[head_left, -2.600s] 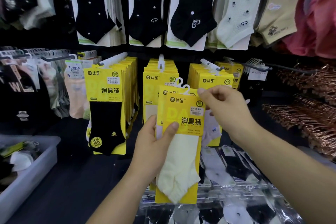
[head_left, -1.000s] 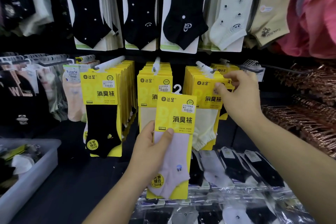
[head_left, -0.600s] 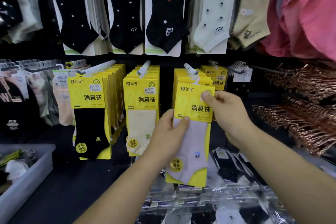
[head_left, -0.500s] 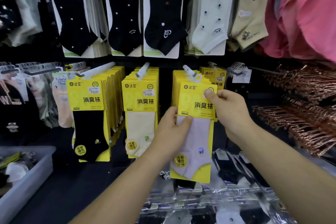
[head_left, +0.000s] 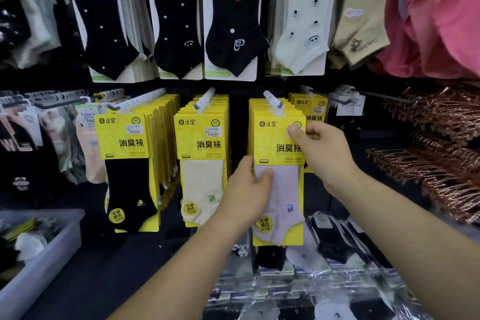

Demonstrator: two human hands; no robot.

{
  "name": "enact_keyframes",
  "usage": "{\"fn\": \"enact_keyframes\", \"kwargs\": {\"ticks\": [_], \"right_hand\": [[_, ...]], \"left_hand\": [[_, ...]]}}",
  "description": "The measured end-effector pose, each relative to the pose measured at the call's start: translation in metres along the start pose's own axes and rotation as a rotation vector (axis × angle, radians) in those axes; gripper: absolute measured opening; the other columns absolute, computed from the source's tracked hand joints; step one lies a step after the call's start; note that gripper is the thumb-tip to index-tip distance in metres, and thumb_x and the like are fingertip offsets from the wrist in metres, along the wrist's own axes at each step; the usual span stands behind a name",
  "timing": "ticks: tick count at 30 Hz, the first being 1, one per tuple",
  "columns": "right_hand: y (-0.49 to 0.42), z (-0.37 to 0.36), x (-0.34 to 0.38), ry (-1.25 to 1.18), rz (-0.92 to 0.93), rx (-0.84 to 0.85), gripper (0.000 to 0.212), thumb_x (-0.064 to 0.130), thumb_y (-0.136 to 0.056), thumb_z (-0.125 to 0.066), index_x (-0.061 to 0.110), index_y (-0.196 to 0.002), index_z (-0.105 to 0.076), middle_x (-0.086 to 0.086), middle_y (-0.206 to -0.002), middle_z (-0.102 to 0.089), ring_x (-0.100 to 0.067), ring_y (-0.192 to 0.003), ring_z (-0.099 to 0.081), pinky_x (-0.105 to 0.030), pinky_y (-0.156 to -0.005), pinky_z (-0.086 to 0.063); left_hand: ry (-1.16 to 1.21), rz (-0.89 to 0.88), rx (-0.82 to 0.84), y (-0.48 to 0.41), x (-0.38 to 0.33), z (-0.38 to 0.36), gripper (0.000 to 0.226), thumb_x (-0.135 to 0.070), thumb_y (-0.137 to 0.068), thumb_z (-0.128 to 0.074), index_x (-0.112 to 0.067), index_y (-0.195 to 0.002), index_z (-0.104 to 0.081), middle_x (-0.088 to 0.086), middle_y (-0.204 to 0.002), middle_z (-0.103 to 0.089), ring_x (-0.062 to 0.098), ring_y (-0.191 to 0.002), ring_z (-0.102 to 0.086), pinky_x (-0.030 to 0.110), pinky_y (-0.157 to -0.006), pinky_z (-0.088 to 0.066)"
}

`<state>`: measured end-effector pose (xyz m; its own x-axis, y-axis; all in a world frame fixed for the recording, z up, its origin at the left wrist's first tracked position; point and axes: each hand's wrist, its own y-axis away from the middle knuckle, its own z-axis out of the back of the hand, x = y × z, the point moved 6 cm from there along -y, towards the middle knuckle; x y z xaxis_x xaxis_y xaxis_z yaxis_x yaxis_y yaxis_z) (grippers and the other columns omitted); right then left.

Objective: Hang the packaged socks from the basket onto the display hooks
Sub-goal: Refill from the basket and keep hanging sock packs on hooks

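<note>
Seating one pack on the display: the sock pack (head_left: 272, 143), a yellow card carrying a pale lilac ankle sock, is held upright at the front of the right-hand yellow stack. Its top edge lies just beneath the near tip of the white hook (head_left: 271, 99) that bears that stack. The left hand (head_left: 246, 195) pinches the card's left edge at mid-height, with the thumb across the sock's cuff and the fingers hidden behind. The right hand (head_left: 322, 156) pinches the upper right corner, thumb on the printed face and fingers curled behind the card. Whether the pack's hanger loop is over the prong cannot be told, as white tabs crowd the hook's tip.

Two hooks to the left carry matching cards with cream socks (head_left: 202, 179) and black socks (head_left: 130, 189). The basket (head_left: 59, 247), a grey bin at the near left, holds more packs. Cellophane-wrapped socks (head_left: 324, 267) lie flat below the hands, and copper-coloured hangers (head_left: 441, 163) fill the right.

Judged step: hanging this pack, at or near completion. The next move calls for making sure the loop sits on the prong and sliding the card back against the stack. Both pinches can then be released and a hand sent left to the basket. A loop only half caught would let the card drop on release.
</note>
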<state>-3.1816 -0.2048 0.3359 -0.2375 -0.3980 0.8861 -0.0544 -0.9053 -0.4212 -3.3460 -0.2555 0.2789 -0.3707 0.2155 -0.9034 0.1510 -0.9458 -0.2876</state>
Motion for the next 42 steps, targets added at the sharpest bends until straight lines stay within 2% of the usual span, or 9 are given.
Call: {"fn": "enact_keyframes", "kwargs": {"ticks": [4, 9, 11, 14, 21, 28, 33, 36, 42], "right_hand": [[0.003, 0.011, -0.014, 0.184, 0.047, -0.086, 0.032, 0.049, -0.087, -0.072, 0.022, -0.087, -0.056, 0.007, -0.076, -0.059, 0.0, -0.061, -0.054, -0.015, -0.056, -0.039], [0.004, 0.002, -0.029, 0.203, 0.076, -0.019, 0.051, 0.048, -0.09, -0.069, 0.022, -0.128, -0.046, 0.002, -0.122, -0.06, -0.005, -0.1, -0.06, -0.019, -0.076, -0.046], [0.004, -0.01, -0.032, 0.164, 0.1, 0.075, 0.055, 0.045, -0.097, -0.061, 0.031, -0.145, -0.038, 0.008, -0.136, -0.057, -0.008, -0.118, -0.057, -0.028, -0.093, -0.047], [0.005, -0.026, -0.038, 0.045, 0.166, 0.168, 0.043, 0.034, -0.104, -0.053, 0.051, -0.14, -0.037, 0.031, -0.126, -0.06, 0.016, -0.112, -0.055, -0.004, -0.086, -0.041], [-0.025, -0.045, -0.062, 0.018, 0.215, 0.223, 0.064, 0.024, -0.106, -0.049, 0.027, -0.16, -0.015, 0.048, -0.121, -0.054, 0.019, -0.113, -0.054, 0.001, -0.087, -0.038], [-0.068, -0.058, -0.078, 0.099, 0.183, 0.232, 0.065, 0.027, -0.104, -0.051, 0.039, -0.157, -0.015, 0.05, -0.112, -0.056, 0.015, -0.105, -0.06, -0.003, -0.08, -0.041], [-0.082, -0.062, -0.085, 0.095, 0.159, 0.23, 0.067, 0.024, -0.103, -0.052, 0.038, -0.157, -0.015, 0.043, -0.111, -0.061, 0.015, -0.108, -0.059, -0.017, -0.089, -0.044], [-0.077, -0.061, -0.087, 0.101, 0.151, 0.235, 0.066, 0.026, -0.102, -0.053, 0.039, -0.156, -0.017, 0.049, -0.113, -0.056, 0.019, -0.109, -0.055, -0.01, -0.086, -0.043], [-0.035, -0.043, -0.097, 0.076, 0.076, 0.172, 0.057, 0.025, -0.101, -0.058, 0.043, -0.144, -0.027, 0.059, -0.103, -0.049, 0.034, -0.101, -0.046, 0.003, -0.077, -0.04]], "left_hand": [[-0.476, 0.015, -0.039, 0.006, -0.014, 0.003, 0.048, -0.055, -0.107, -0.043, -0.013, -0.129, -0.037, 0.009, -0.101, -0.067, 0.038, -0.098, -0.067, 0.037, -0.068, -0.041], [-0.288, 0.004, -0.063, -0.012, -0.028, -0.005, 0.083, -0.062, -0.105, -0.042, -0.009, -0.162, -0.014, 0.014, -0.15, -0.057, 0.035, -0.135, -0.056, 0.036, -0.093, -0.044], [-0.055, 0.008, -0.072, -0.03, -0.024, -0.007, 0.081, -0.059, -0.105, -0.049, -0.014, -0.164, -0.017, 0.005, -0.158, -0.052, 0.028, -0.145, -0.05, 0.041, -0.115, -0.042], [0.182, -0.014, -0.093, -0.05, -0.014, -0.013, 0.073, -0.049, -0.106, -0.056, -0.02, -0.165, -0.024, -0.009, -0.143, -0.063, 0.014, -0.135, -0.057, 0.036, -0.114, -0.043], [0.324, -0.05, -0.168, -0.09, 0.008, -0.026, 0.025, -0.045, -0.106, -0.058, -0.036, -0.13, -0.056, -0.023, -0.107, -0.073, -0.002, -0.104, -0.07, 0.029, -0.093, -0.056], [0.344, 0.021, -0.206, -0.128, 0.01, -0.034, 0.036, -0.043, -0.108, -0.054, -0.024, -0.138, -0.058, -0.002, -0.122, -0.075, 0.019, -0.113, -0.071, 0.045, -0.103, -0.057], [0.347, 0.022, -0.202, -0.142, 0.018, -0.038, 0.041, -0.046, -0.107, -0.054, -0.027, -0.143, -0.053, -0.004, -0.123, -0.074, 0.018, -0.113, -0.071, 0.039, -0.099, -0.056], [0.34, 0.023, -0.182, -0.139, 0.022, -0.038, 0.043, -0.043, -0.107, -0.056, -0.026, -0.146, -0.05, -0.007, -0.12, -0.073, 0.014, -0.111, -0.071, 0.036, -0.093, -0.056], [0.214, 0.093, -0.171, -0.101, 0.034, -0.037, 0.072, -0.037, -0.104, -0.06, -0.018, -0.163, -0.024, 0.006, -0.158, -0.05, 0.029, -0.147, -0.047, 0.052, -0.121, -0.039]]}}
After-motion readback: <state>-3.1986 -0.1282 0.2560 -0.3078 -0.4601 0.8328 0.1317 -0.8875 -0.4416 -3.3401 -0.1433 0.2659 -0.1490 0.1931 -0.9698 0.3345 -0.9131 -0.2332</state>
